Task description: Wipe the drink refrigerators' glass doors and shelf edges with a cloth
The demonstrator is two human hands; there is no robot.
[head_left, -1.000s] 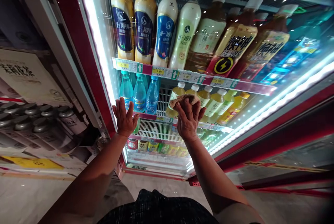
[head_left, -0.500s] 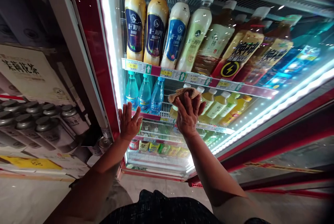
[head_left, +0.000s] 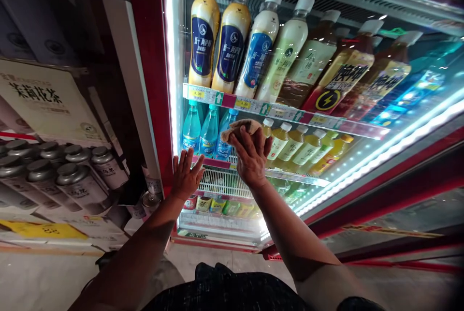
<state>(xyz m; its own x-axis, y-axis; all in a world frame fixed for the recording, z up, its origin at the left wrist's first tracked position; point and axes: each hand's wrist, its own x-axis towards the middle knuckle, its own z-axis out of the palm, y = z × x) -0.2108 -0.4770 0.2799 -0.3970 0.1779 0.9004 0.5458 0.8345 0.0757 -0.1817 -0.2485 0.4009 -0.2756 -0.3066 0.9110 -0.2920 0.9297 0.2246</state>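
My right hand (head_left: pixel 252 158) presses a folded brown cloth (head_left: pixel 241 128) against the glass door of a lit drinks fridge. Its fingers lie spread over the cloth, which covers part of the blue bottles behind. To its left, my left hand (head_left: pixel 186 175) rests with fingers apart against the glass near the red door frame (head_left: pixel 154 83), holding nothing. Behind the glass, blue bottles (head_left: pixel 208 132) stand just above my left hand. Yellow-green bottles (head_left: pixel 295 146) are to the right of the cloth. The shelf above carries tall milk tea bottles (head_left: pixel 232 40).
At left, a shelf holds several metal-capped canisters (head_left: pixel 72 180) and a cream box (head_left: pixel 47 103). A yellow price card (head_left: pixel 47 229) lies on the lower edge. Packets (head_left: pixel 217 205) sit low in the fridge. Another red-framed door (head_left: pixel 380 219) is at right, above the tiled floor (head_left: pixel 36 272).
My right hand has slid the cloth left across the glass, toward the blue bottles. My left hand stays against the glass near the frame. The view has shifted slightly.
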